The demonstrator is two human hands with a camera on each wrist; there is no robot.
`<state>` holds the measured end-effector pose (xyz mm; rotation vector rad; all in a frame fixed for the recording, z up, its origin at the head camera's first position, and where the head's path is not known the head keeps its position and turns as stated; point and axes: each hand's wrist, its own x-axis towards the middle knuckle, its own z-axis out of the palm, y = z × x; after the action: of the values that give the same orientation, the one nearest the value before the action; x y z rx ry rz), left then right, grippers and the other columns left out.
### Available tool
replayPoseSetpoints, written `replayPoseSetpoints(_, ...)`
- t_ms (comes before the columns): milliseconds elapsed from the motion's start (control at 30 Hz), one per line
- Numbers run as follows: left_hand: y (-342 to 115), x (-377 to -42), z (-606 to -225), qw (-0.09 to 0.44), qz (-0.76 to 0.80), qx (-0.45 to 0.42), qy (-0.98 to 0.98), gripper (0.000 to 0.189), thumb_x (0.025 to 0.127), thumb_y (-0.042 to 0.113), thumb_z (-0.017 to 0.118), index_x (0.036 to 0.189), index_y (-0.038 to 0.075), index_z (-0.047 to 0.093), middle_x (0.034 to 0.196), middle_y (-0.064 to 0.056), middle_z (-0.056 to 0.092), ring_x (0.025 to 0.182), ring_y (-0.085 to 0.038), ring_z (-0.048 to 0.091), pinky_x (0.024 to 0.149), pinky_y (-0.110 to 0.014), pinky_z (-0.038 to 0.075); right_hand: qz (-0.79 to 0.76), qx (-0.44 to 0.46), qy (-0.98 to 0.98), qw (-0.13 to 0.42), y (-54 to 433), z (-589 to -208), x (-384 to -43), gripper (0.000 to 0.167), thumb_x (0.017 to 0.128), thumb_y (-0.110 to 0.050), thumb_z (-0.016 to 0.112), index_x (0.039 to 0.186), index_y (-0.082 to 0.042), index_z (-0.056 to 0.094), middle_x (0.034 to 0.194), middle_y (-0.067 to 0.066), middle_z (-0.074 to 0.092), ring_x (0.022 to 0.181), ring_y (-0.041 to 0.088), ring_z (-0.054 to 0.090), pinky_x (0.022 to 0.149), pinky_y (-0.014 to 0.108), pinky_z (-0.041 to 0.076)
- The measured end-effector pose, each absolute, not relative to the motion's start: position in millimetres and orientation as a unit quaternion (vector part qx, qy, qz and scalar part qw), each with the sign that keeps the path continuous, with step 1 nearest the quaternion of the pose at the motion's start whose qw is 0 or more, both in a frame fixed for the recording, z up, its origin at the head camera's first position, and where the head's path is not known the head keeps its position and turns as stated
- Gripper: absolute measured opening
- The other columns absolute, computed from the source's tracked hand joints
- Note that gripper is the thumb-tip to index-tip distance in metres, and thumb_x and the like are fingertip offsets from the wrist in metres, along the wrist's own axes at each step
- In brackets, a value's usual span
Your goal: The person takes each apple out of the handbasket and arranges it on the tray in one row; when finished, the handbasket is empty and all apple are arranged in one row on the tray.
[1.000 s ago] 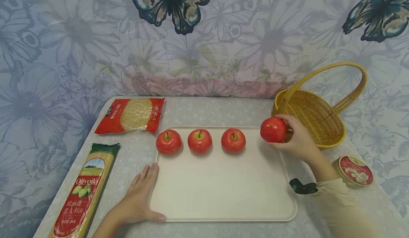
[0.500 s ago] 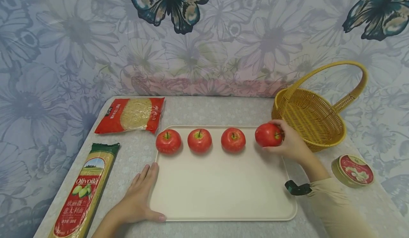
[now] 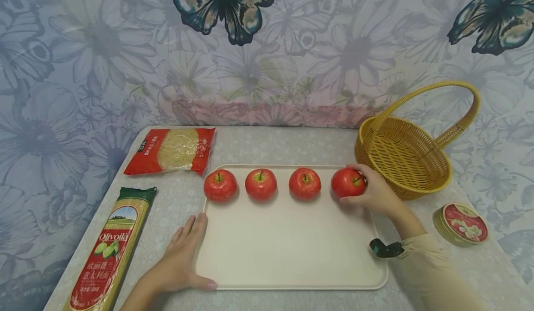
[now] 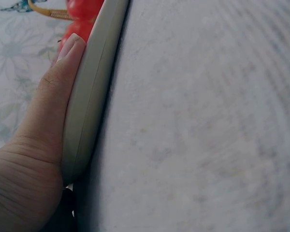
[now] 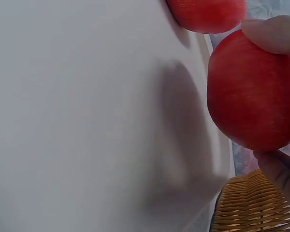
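My right hand [image 3: 373,193] grips a red apple [image 3: 348,182] between thumb and fingers at the back right corner of the white tray [image 3: 288,250]. In the right wrist view the apple [image 5: 253,94] casts a shadow on the tray. Three more red apples stand in a row along the tray's back edge: a left one [image 3: 220,185], a middle one [image 3: 260,184] and a right one [image 3: 305,183]. My left hand [image 3: 179,257] rests at the tray's left edge with fingers straight. In the left wrist view, its thumb [image 4: 53,92] lies along the tray's rim.
A yellow wicker basket [image 3: 406,158] with a tall handle stands right behind the tray. Right of the tray sits a round tin [image 3: 460,224]. A red noodle bag [image 3: 171,151] and a long spaghetti pack [image 3: 110,250] lie to the left. A patterned backdrop rises behind the table.
My right hand has brought its apple left and down toward the tray's back right corner, and the apple has turned so its stem points upward. The left hand has stayed put.
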<state>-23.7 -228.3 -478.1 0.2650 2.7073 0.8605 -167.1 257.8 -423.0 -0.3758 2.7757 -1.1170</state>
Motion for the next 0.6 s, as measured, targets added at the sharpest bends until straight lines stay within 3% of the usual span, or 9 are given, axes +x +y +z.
replayPoseSetpoints(267, -229.2, -22.4, -478.9, 0.135, 0.306, 0.098, 0.937, 0.160, 0.040, 0.080, 0.082, 0.161, 0.012, 0.002, 0.167, -0.018, 0.004, 0.153, -0.044, -0.002, 0.123, -0.058, -0.001, -0.353, -0.117, 0.924, 0.086, 254.6, -429.2, -168.4, 0.095, 0.070, -0.042, 0.089, 0.146, -0.008, 0.042, 0.135, 0.021, 0.052, 0.119, 0.037, 0.056, 0.097, 0.059, 0.049)
replayPoseSetpoints(600, -229.1, -22.8, -478.9, 0.143, 0.304, 0.092, 0.937, 0.160, 0.039, 0.079, 0.083, 0.161, 0.013, 0.001, 0.167, -0.018, 0.005, 0.153, -0.044, -0.002, 0.121, -0.063, 0.002, -0.361, -0.102, 0.921, 0.102, 250.3, -435.9, -175.9, 0.097, 0.072, -0.048, 0.087, 0.147, -0.011, 0.039, 0.135, 0.020, 0.052, 0.123, 0.038, 0.054, 0.100, 0.058, 0.048)
